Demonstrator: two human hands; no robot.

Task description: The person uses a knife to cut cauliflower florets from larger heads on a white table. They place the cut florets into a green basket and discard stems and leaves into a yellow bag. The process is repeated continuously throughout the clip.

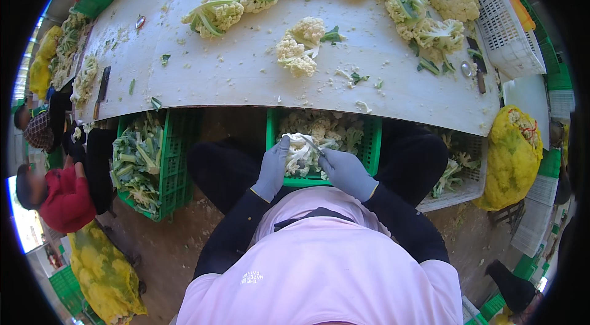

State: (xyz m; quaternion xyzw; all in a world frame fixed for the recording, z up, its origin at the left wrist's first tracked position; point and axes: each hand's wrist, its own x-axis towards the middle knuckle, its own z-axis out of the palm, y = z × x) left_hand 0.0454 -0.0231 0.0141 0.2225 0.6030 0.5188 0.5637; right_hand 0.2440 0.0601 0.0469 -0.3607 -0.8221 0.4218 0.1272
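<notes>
My left hand (273,169), in a grey glove, holds a piece of cauliflower (298,152) by its left side. My right hand (346,173), gloved alike, grips a small knife (311,144), its blade pointing up and left against the cauliflower piece. Both hands are over a green plastic crate (375,149) between my knees, with cut cauliflower florets (322,123) in it. On the white table beyond lie a branched cauliflower piece (300,46) and, further back, two trimmed pieces (214,15). The knife's handle is mostly hidden in my right hand.
A crate of leaves and stalks (138,163) stands left, a white crate (477,186) right, beside a yellow net sack (511,159). Cleavers lie near the table's left end (102,90) and right end (479,64). More cauliflower heads (454,0) are piled behind. A co-worker in red (69,200) sits left.
</notes>
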